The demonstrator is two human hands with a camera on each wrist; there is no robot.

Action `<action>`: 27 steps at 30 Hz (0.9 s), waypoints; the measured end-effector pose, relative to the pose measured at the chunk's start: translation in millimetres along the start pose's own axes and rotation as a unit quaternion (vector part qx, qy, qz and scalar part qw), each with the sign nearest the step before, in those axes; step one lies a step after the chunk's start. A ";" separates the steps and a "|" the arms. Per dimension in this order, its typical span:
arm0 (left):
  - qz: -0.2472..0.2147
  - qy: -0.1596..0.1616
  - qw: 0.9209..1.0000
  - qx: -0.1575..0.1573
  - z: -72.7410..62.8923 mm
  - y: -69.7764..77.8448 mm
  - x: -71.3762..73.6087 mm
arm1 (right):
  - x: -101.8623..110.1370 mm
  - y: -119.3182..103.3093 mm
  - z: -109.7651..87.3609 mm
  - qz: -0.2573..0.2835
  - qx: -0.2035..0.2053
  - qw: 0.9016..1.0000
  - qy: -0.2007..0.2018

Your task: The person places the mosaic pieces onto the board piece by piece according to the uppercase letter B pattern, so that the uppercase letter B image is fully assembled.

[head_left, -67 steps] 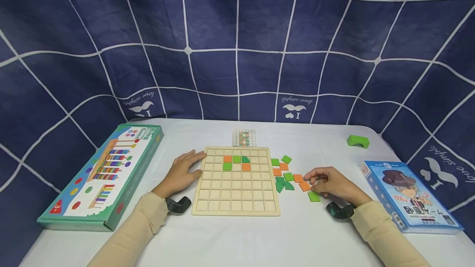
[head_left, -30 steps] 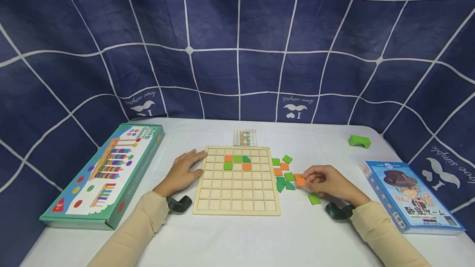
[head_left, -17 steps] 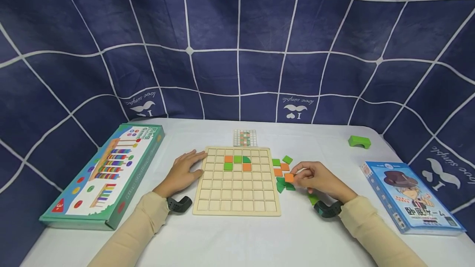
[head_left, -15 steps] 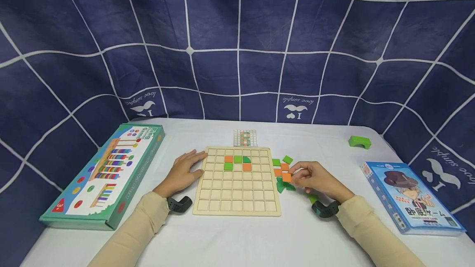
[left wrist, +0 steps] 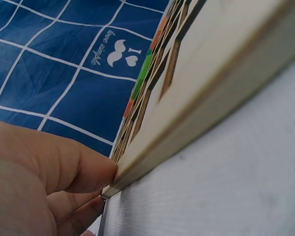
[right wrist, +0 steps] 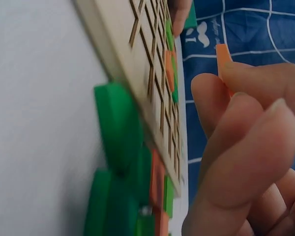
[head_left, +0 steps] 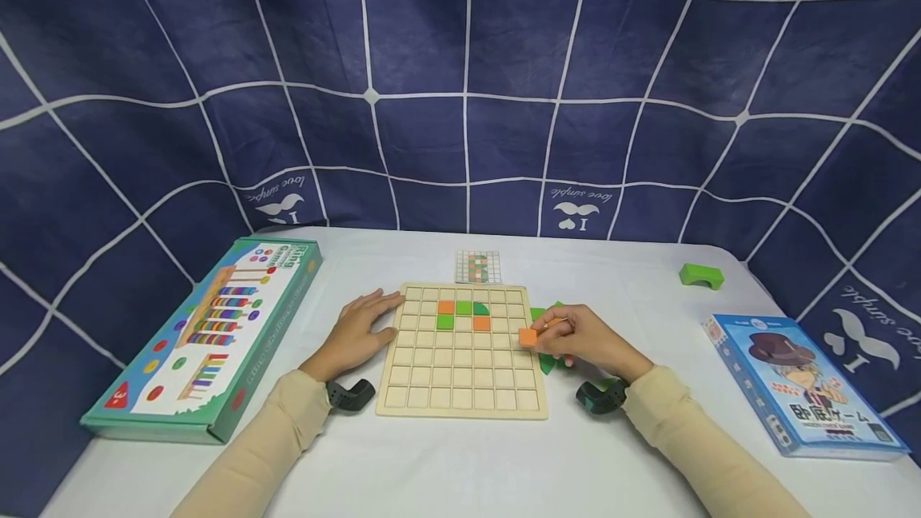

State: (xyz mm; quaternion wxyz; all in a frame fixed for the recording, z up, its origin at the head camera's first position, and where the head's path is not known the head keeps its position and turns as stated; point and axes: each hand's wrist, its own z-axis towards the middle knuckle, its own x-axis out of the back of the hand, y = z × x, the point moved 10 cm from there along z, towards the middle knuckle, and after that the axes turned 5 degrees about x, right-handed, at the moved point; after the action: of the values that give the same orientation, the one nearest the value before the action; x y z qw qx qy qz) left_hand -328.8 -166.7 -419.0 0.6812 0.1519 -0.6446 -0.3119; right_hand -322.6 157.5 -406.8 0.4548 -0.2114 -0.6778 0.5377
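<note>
While the right hand (head_left: 586, 338) pinches the orange tile (head_left: 528, 337) above the right edge of the board (head_left: 460, 378), the left hand (head_left: 356, 332), fingers extended, touches its left edge. The tile should prove light, stiff and possibly slippery; hold it by opposite edges. Loose pieces (right wrist: 117, 128) beside the board's right edge, partly hidden by the right hand, may obstruct access. The card (head_left: 478, 267) lies just beyond the far edge; the left box (head_left: 209, 342) and right box (head_left: 806, 386) lie well apart.

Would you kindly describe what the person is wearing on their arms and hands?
The left sleeve and right sleeve are long, plain and beige. Each wrist bears a dark, curved device. The left hand and right hand are bare, without gloves.
</note>
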 end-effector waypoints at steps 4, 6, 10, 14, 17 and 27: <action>-0.001 0.000 1.000 -0.001 0.4 -0.1 0.4 | -7.6 -4.1 8.8 0.008 -0.003 1.000 0.000; -0.002 -0.001 1.000 0.000 0.3 -0.1 0.4 | -11.8 -5.5 13.1 0.009 -0.006 1.000 0.000; 0.002 -0.001 1.000 -0.001 0.0 0.6 0.2 | -20.5 -7.7 20.8 0.013 -0.013 1.000 -0.001; 0.001 -0.001 1.000 -0.001 0.4 0.3 0.3 | -29.2 -10.5 28.8 0.021 -0.017 1.000 -0.008; 0.000 -0.001 1.000 -0.001 0.4 0.1 0.7 | -35.3 -12.7 35.1 0.030 -0.022 0.999 -0.011; 0.000 -0.004 1.000 -0.001 -0.2 1.1 0.8 | -52.2 -20.4 52.2 0.049 -0.031 0.998 -0.014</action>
State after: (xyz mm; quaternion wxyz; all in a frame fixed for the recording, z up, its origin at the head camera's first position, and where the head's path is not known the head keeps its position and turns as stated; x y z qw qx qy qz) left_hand -328.4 -166.4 -417.7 0.6789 0.1497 -0.6469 -0.3133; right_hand -336.6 82.2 -408.7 0.4118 -0.2511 -0.6890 0.5410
